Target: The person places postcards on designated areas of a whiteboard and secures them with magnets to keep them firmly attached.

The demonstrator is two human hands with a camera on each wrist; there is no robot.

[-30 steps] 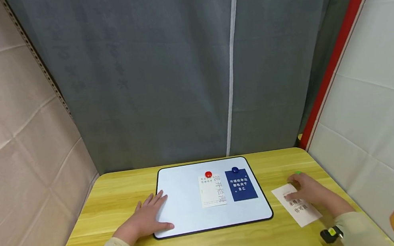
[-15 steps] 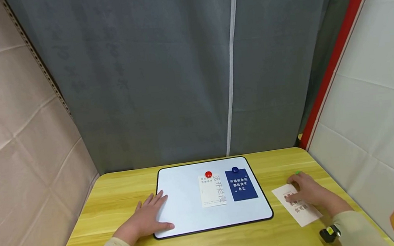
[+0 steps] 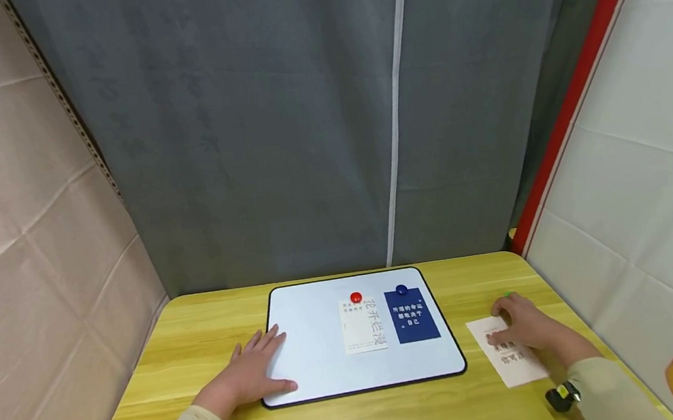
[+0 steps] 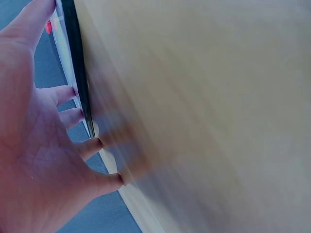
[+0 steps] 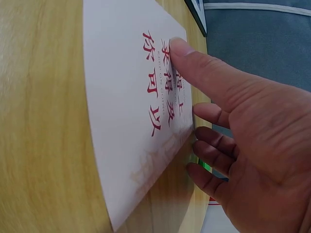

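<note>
Since the earlier frames, the white card (image 3: 507,351) with red characters has turned slightly under the right hand (image 3: 524,328), its long edges now running more nearly straight away from the person; all else is unchanged. Nearest the person, this card lies flat on the yellow wooden bench (image 3: 202,333), to the right of the whiteboard (image 3: 314,349) and apart from it. The right hand lies on the card's far half with fingers extended: the thumb tip (image 5: 179,47) presses on the printed characters, while the other fingers (image 5: 209,150) reach past the card's far edge, where a small green object (image 3: 508,294) shows just beyond them. The left hand (image 3: 253,371) rests flat and spread, fingers straight, over the whiteboard's near-left corner, gripping nothing. Farther off, on the board, a white card (image 3: 362,325) sits beneath a red magnet (image 3: 355,297), and just beside it a blue card (image 3: 412,315) beneath a blue magnet (image 3: 402,290). Behind the bench hangs a grey curtain (image 3: 303,124).
</note>
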